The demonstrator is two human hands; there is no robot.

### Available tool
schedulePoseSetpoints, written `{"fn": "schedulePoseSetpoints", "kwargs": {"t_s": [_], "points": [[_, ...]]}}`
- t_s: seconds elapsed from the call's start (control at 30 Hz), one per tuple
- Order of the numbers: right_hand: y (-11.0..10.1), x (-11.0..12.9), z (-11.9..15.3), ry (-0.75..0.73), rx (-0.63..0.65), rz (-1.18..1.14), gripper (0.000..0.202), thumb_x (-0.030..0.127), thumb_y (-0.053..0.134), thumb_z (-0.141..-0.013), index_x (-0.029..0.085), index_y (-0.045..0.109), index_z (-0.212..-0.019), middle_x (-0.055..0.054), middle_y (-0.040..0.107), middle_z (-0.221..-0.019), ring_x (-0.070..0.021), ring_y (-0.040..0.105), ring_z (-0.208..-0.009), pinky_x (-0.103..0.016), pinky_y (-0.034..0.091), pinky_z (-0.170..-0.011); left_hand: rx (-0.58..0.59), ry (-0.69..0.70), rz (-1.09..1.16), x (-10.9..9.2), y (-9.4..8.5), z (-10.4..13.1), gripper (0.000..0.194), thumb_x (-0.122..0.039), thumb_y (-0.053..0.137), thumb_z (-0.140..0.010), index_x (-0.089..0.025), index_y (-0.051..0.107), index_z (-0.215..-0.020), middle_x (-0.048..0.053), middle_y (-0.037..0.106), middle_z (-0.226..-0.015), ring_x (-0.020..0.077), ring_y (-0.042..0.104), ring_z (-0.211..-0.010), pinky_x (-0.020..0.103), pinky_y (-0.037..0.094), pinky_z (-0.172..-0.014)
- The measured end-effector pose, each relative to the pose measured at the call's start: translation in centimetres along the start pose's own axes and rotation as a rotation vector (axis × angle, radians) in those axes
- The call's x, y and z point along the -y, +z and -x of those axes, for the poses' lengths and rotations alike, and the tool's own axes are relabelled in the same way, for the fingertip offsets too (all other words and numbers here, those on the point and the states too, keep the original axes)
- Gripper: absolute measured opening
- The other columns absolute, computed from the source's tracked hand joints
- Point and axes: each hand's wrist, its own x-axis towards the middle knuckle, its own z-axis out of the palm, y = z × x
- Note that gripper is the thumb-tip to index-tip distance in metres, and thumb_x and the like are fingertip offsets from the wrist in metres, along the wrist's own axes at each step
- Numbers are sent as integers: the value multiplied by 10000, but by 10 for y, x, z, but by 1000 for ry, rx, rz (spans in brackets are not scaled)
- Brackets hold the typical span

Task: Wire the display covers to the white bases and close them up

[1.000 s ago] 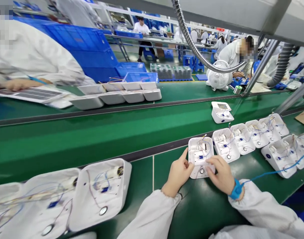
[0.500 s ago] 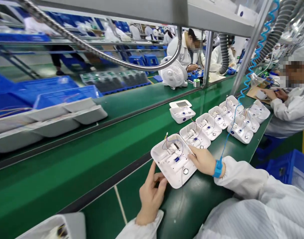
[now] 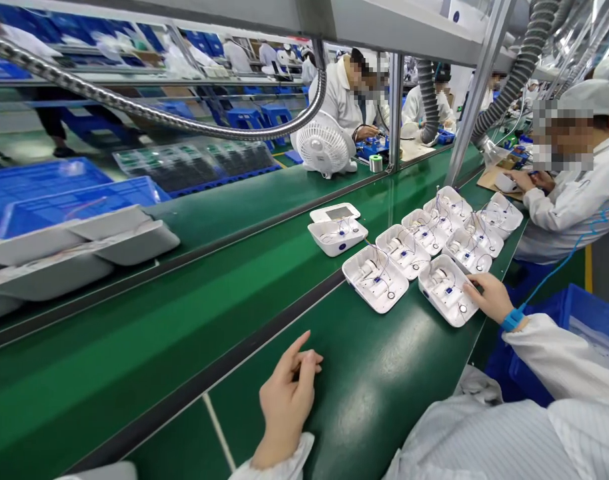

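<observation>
My right hand [image 3: 490, 297], with a blue wrist strap [image 3: 512, 320], grips the near right wall of a white plastic housing [image 3: 437, 308]. The housing is an open shell resting on the green bench, with thin wires, a small blue circuit board [image 3: 449, 291] and a round silver part [image 3: 463, 309] inside. My left hand [image 3: 287, 393] hovers over the bench, holding nothing, index finger stretched out and the others loosely curled. A similar housing [image 3: 377, 303] lies just left of the gripped one. Several more housings [image 3: 402, 252] stand in rows behind.
A housing with a screen panel [image 3: 333, 248] sits on the green belt [image 3: 224, 300]. Beyond it are a white fan [image 3: 324, 145] and a solder spool [image 3: 376, 163]. Grey shells [image 3: 134, 243] stand at left. A blue crate [image 3: 584, 327] is at right, near a seated co-worker [image 3: 579, 147].
My right hand has carried the housing right and set it beside the others. My left hand has let go of it. The view has turned slightly right.
</observation>
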Motion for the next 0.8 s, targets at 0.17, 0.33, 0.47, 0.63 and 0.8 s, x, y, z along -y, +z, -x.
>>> {"fn": "schedulePoseSetpoints", "kwargs": {"t_s": [0.17,0.33,0.47,0.63,0.8], "points": [[16,-4,-20,68,-147,111,309,310,498,-912,130,659,-1105,-180,616,-1089,-330,570,-1072,-467,489,-930,15,-57,-14,-3,-2,-1,689,-649,476,-871,-107,646,-1262,46,731,-788,145,696,-666,245,582,-652],[26,-4,-33,84,-166,105,381,220,447,-896,91,572,-1231,-195,575,-1160,-290,599,-1063,-421,524,-898,96,-102,-2,1,0,-3,712,-688,497,-828,-129,666,-1234,54,728,-796,167,705,-693,287,605,-704],[18,3,-40,77,-156,100,377,201,458,-855,104,583,-1196,-193,582,-1162,-281,621,-980,-427,529,-850,128,-97,28,6,3,-5,658,-670,528,-809,-130,705,-1143,69,724,-795,173,699,-684,297,606,-699],[-23,47,-73,-23,-171,5,322,322,554,-853,151,607,-1120,-119,643,-1018,-226,623,-801,-397,518,-783,89,-105,109,0,3,-4,535,-571,541,-839,-127,713,-1085,68,715,-769,152,675,-643,279,583,-664],[-20,156,-133,-269,69,-371,247,358,576,-895,194,686,-1043,-73,705,-948,-214,659,-856,-350,517,-777,-99,-184,263,-8,2,5,427,-469,537,-874,-112,696,-1047,59,685,-741,118,633,-607,243,537,-616]]}}
